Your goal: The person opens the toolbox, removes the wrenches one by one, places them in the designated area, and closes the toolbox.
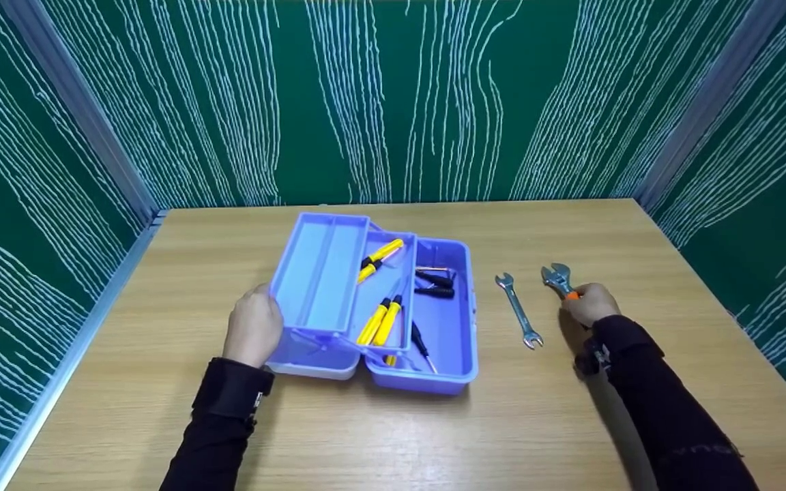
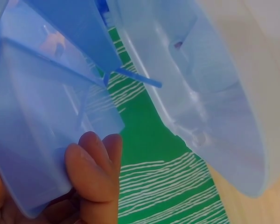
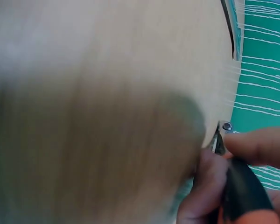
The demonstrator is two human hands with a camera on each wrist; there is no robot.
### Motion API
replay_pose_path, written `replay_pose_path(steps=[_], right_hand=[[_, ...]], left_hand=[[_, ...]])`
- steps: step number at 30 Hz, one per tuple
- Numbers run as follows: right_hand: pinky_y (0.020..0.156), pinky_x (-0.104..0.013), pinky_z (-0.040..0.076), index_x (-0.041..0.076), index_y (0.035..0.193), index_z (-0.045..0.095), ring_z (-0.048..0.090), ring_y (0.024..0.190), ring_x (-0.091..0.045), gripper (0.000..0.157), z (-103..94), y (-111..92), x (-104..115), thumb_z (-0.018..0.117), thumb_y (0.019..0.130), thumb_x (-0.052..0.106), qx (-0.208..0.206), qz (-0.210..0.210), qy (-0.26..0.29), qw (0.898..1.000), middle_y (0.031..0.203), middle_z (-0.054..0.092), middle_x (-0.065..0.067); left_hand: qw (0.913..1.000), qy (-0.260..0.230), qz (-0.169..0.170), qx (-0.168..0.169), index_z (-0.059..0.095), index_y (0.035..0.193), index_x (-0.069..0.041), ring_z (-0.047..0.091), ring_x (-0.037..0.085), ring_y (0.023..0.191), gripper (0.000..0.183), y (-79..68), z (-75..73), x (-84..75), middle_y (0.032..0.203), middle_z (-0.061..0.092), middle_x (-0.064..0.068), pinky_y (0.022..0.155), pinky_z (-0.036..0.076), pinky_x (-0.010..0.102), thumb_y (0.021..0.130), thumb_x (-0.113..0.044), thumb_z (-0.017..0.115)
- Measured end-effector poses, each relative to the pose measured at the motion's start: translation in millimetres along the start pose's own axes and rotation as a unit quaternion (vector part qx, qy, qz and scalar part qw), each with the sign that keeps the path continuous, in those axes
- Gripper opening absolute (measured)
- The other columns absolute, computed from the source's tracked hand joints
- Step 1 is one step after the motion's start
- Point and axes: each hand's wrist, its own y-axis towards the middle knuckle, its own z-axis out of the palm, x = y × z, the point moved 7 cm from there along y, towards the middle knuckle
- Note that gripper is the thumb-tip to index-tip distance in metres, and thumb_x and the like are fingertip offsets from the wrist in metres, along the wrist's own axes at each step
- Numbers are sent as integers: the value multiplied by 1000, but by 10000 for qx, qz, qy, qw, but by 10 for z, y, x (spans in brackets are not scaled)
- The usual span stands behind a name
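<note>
A blue-purple toolbox (image 1: pixel 473 320) stands opened out on the table, its trays raised to the left. My left hand (image 1: pixel 254 327) grips the left edge of the upper tray (image 1: pixel 314 273); in the left wrist view its fingers (image 2: pixel 95 172) curl round the tray's corner. Tools with yellow-and-black handles (image 1: pixel 387 320) lie in the middle tray, and a black-handled screwdriver (image 1: pixel 422 344) in the bottom bin. To the right, my right hand (image 1: pixel 592 305) holds an adjustable wrench (image 1: pixel 557 277) by its orange-and-black handle, close over the table. The right wrist view shows thumb and fingers around that handle (image 3: pixel 242 186).
A double open-end wrench (image 1: pixel 519 311) lies on the wooden table (image 1: pixel 434 443) between the toolbox and my right hand. More black-handled tools (image 1: pixel 435 292) rest in the bin. Green panels (image 1: pixel 393 102) with white wavy lines enclose the table at the back and sides.
</note>
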Motion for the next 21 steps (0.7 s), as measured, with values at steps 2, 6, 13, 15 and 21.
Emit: replay_pose_path(steps=[2,6,13,15,21], right_hand=[[61,-23,48,-21,132,45,58,78,-21,53,-19,-10,13,54,91,13,28,-14,-15,10000,109,58,-27],[62,-23,48,-19,126,52,59,78,-20,50,-57,-45,39,58,89,14,-33,14,-124,9999,104,61,-24],[58,-25,47,-14,117,57,58,73,-19,42,-53,-74,23,62,87,15,65,245,-262,9993,92,61,-15],[60,-24,46,-13,116,57,56,78,-22,41,-56,-81,11,62,87,16,71,370,-341,9987,96,59,-16],[61,-25,47,-8,109,58,59,78,-22,35,-44,-100,11,67,85,15,139,454,-430,9979,95,61,-15]], left_hand=[[10000,-5,10,-13,58,116,18,64,48,100,33,-2,-5,0,106,64,34,86,52,56,97,1,38],[10000,-27,-24,34,57,118,19,63,49,102,34,-10,-12,5,107,64,35,88,51,57,97,1,37],[9998,-95,-119,140,55,123,18,62,48,105,36,-11,-9,19,112,63,35,90,51,56,99,-2,36],[9998,-103,-105,124,57,118,18,64,47,101,35,-9,-7,16,108,64,34,87,52,56,99,-2,36],[9998,-143,-86,79,60,112,16,65,45,98,32,-1,-2,18,104,65,31,84,53,55,98,-1,37]])
